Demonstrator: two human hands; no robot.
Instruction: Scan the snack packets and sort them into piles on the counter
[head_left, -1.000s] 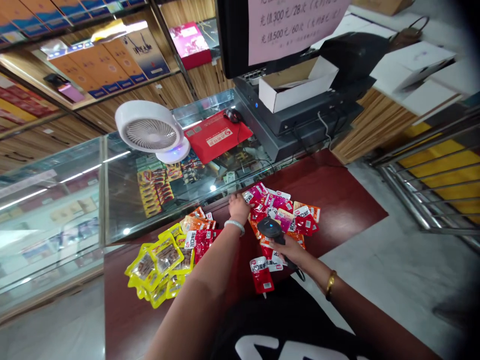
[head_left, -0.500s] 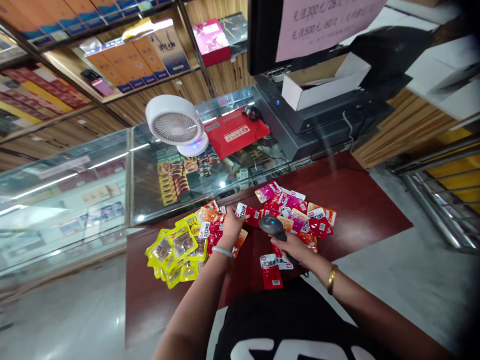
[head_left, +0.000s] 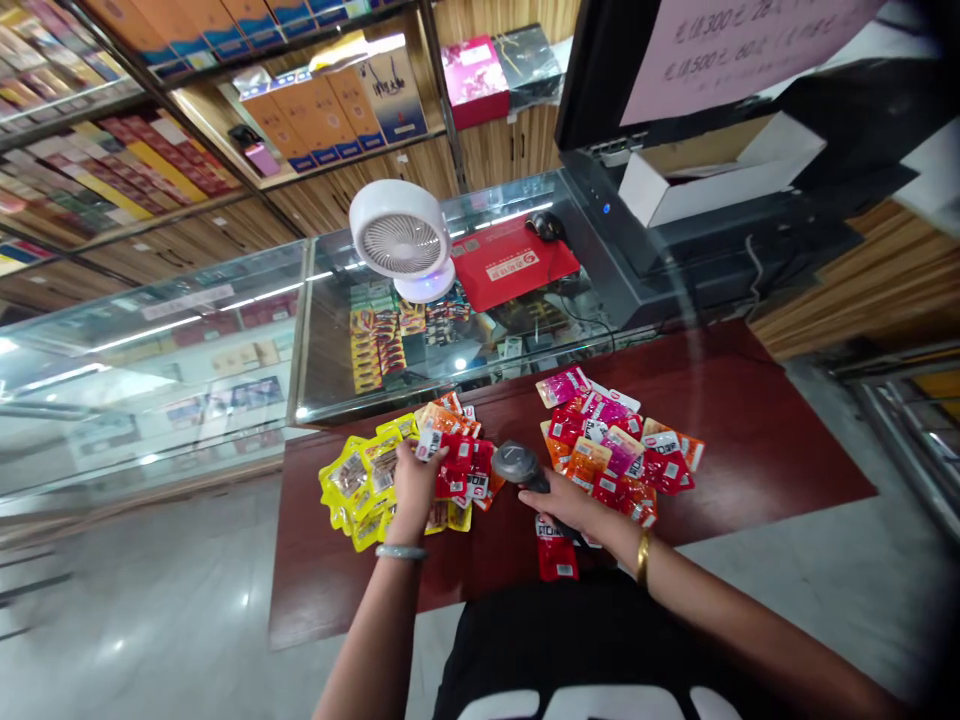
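Note:
My left hand (head_left: 412, 483) grips a red snack packet (head_left: 453, 467) over the left pile of yellow packets (head_left: 352, 482) and red and orange packets. My right hand (head_left: 567, 506) holds a black barcode scanner (head_left: 514, 464), its head close to the right of that red packet. Further right lies a heap of red, pink and orange packets (head_left: 619, 452) on the dark red counter (head_left: 742, 430). A single red packet (head_left: 556, 551) lies near the counter's front edge, under my right wrist.
A glass display case (head_left: 247, 350) with goods inside runs along the back. On it stand a white fan (head_left: 399, 238), a red mouse pad (head_left: 512, 266) with a mouse (head_left: 546, 226), and a black till with monitor (head_left: 652, 70) and a white box (head_left: 712, 170). Shelves of cartons line the wall.
My left hand took a red packet from the right heap and carried it left to the other pile. The scanner followed to the left. The camera view shifted left.

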